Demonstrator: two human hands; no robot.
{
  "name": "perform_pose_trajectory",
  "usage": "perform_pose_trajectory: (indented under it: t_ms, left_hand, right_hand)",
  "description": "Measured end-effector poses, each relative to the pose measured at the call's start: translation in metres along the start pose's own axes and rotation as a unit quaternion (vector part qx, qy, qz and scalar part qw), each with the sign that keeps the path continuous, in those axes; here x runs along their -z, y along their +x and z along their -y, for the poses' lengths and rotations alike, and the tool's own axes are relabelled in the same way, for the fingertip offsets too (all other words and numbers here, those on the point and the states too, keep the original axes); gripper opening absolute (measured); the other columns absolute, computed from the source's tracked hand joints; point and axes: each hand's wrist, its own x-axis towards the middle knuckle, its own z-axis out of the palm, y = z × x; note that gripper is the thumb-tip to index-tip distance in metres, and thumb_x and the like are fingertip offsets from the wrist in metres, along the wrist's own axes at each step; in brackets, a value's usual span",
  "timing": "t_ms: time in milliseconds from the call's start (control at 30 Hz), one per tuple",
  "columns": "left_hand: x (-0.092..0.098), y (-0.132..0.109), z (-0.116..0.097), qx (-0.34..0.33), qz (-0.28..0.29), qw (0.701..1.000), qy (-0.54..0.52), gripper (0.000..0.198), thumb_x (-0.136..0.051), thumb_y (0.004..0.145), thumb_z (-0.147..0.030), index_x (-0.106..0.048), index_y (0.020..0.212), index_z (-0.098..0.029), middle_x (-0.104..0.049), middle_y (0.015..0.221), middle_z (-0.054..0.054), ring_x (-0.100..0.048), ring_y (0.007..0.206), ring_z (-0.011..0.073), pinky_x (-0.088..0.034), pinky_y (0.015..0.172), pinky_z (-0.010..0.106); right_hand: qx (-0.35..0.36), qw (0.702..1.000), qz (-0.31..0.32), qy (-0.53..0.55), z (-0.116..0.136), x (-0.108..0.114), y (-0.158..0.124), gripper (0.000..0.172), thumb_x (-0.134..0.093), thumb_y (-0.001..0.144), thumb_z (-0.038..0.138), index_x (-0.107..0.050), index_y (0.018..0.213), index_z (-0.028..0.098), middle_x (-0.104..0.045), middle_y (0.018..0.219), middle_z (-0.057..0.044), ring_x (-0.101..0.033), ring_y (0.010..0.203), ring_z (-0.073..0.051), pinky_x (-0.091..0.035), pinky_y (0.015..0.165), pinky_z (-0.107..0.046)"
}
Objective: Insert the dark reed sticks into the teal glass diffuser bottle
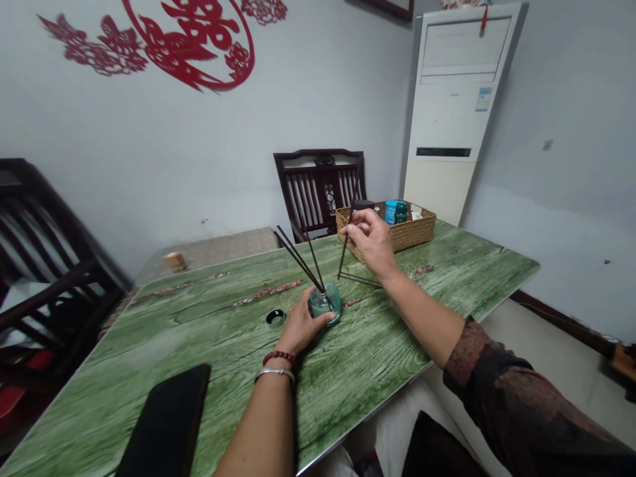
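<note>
My left hand (pixel 301 326) is wrapped round a small teal glass bottle (pixel 328 303) standing on the green wood-grain table (pixel 223 344). Three dark reed sticks (pixel 301 260) lean out of the bottle toward the upper left. My right hand (pixel 370 240) hovers above and to the right of the bottle, pinching one dark reed stick (pixel 345 248) that hangs nearly upright with its lower tip close to the table. More dark sticks (pixel 360 279) lie flat on the table under that hand.
A small black cap (pixel 275 318) lies left of the bottle. A black flat object (pixel 166 424) rests at the near left edge. A wicker basket (pixel 415 232) with containers sits at the far side, before a dark wooden chair (pixel 318 189). An air conditioner (pixel 454 112) stands in the corner.
</note>
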Motion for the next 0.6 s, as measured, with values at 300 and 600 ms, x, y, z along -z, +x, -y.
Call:
perform_pose_trajectory:
  t_ms: [300, 600]
  left_hand:
    - [0.000, 0.002, 0.006, -0.018, 0.015, 1.000, 0.008, 0.076, -0.086, 0.064, -0.044, -0.060, 0.131, -0.020, -0.075, 0.123, 0.012, -0.071, 0.119, 0.0359, -0.051, 0.110, 0.054]
    - [0.001, 0.000, -0.002, -0.019, 0.019, 1.000, 0.011, 0.076, -0.084, 0.064, -0.047, -0.060, 0.130, -0.020, -0.075, 0.125, 0.013, -0.070, 0.119, 0.0357, -0.051, 0.110, 0.053]
  right_hand:
    - [0.010, 0.996, 0.055, -0.071, -0.011, -0.044, -0.015, 0.011, -0.063, 0.089, 0.017, -0.058, 0.096, 0.025, -0.070, 0.084, 0.003, -0.075, 0.084, -0.018, -0.056, 0.082, -0.030]
    - [-0.053, 0.972, 0.131, -0.185, -0.031, -0.052, -0.032, 0.014, -0.069, 0.088, 0.015, -0.064, 0.098, 0.024, -0.071, 0.081, 0.004, -0.072, 0.081, -0.018, -0.054, 0.081, -0.030]
